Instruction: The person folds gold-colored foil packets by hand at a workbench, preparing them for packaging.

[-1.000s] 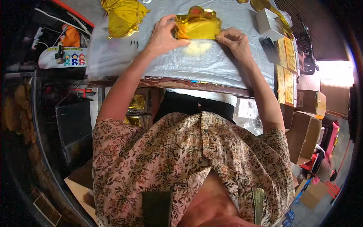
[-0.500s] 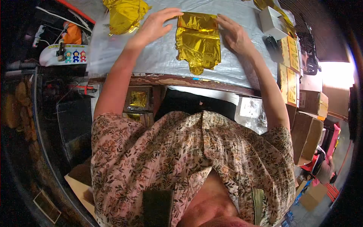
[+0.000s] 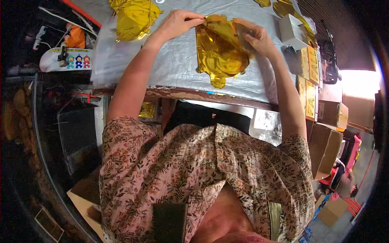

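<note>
Gold foil piece (image 3: 216, 52) has shifted right on the counter (image 3: 170, 65); left hand (image 3: 176, 22) pinches its far-left corner, right hand's (image 3: 260, 39) grip unclear. Step appears to be repositioning; next move calls for steady corners.

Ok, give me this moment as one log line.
left hand: pinching gold foil at upper left corner | right hand: at foil's upper right, grip unclear | foil: over silver sheet | white box: at right

Glossy, creased metallic foil (image 3: 216, 54)

A silver-covered table (image 3: 174, 60) carries gold foil pieces (image 3: 205, 56) and a white box (image 3: 290, 32).
</note>
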`<action>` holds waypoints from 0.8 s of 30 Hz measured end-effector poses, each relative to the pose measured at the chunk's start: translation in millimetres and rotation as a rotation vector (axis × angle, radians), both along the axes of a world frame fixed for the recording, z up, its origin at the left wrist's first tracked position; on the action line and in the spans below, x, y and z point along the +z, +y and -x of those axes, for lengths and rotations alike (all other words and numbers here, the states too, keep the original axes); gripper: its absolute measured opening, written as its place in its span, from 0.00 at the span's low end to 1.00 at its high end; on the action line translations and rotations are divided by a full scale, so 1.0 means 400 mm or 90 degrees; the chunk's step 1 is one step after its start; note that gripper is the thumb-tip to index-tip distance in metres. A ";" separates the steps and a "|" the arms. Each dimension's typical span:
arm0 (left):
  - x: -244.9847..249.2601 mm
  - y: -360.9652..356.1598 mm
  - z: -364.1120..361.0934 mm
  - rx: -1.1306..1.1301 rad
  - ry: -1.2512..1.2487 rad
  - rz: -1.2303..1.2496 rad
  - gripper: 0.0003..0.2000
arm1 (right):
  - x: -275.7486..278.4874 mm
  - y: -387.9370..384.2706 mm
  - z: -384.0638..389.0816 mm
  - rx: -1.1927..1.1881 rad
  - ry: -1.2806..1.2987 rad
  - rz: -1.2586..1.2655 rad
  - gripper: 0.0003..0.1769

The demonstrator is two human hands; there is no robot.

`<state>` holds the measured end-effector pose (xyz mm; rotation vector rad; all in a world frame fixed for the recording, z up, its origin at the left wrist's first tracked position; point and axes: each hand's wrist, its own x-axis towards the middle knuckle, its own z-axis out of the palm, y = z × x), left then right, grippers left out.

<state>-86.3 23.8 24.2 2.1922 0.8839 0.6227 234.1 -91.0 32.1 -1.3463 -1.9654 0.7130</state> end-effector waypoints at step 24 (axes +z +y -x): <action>-0.039 0.039 -0.044 0.068 -0.244 0.295 0.26 | -0.054 0.172 -0.003 -0.291 0.031 0.044 0.19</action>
